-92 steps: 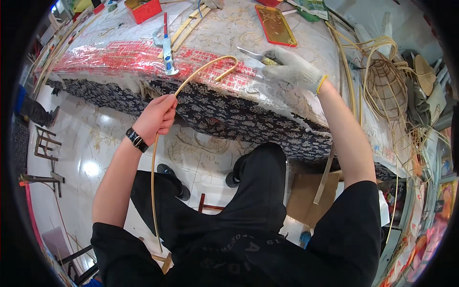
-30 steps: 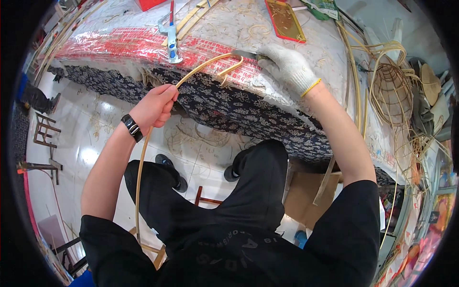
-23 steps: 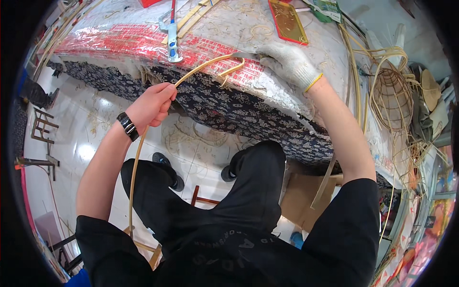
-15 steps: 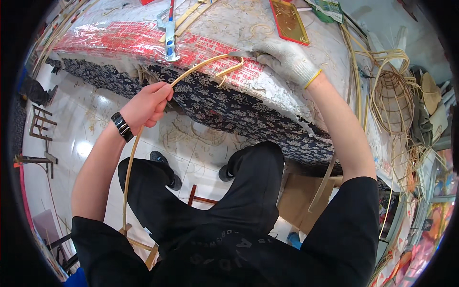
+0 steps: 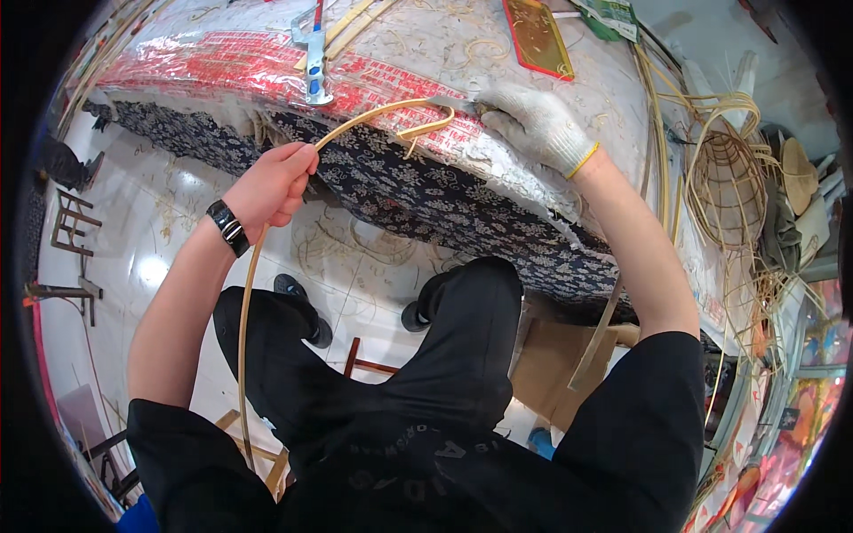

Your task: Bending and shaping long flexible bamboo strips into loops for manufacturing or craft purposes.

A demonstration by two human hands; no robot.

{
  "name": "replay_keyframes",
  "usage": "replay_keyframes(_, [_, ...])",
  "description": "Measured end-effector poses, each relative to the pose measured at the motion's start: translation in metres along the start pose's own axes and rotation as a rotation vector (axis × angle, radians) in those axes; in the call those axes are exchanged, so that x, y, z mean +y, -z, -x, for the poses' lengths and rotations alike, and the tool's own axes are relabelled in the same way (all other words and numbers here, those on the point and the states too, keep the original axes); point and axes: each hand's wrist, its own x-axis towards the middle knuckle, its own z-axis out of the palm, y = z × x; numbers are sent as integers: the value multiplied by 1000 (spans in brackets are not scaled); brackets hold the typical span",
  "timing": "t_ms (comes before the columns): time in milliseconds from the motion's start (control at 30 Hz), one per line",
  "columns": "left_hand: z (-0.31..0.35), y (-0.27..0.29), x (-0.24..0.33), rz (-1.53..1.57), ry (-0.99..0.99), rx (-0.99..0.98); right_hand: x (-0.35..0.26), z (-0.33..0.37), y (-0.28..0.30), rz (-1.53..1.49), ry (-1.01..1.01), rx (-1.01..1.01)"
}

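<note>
A long, thin bamboo strip (image 5: pixel 351 121) bends up from beside my left leg, through my closed left hand (image 5: pixel 275 185), to the table's edge. There it meets the knife blade (image 5: pixel 451 103). My right hand (image 5: pixel 542 129), in a white knitted glove with a yellow cuff, is closed round the knife; the handle is hidden in the glove. A narrow curled sliver (image 5: pixel 428 129) hangs below the blade, its loose end bent back toward my left hand.
The table (image 5: pixel 435 53) has a red-printed, plastic-wrapped edge and a dark floral cloth. On it lie a metal clamp-like tool (image 5: pixel 314 64), a red-framed yellow tray (image 5: pixel 539 40) and shavings. A woven bamboo frame (image 5: pixel 724 186) stands at right. Cardboard (image 5: pixel 555 360) leans below.
The lower length of the bamboo strip has swung slightly to the right. Both hands keep their grips and have hardly shifted.
</note>
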Motion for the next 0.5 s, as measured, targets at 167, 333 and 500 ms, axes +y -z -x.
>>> replay_keyframes(167, [-2,1,0,3,2,28,-6,5,4,-32,22,-12])
replay_keyframes(333, [-2,1,-1,8,-5,33,-16,11,4,-59,-39,-36])
replay_keyframes(500, [-4,2,-4,36,-4,34,-36,16,7,1,-138,-46])
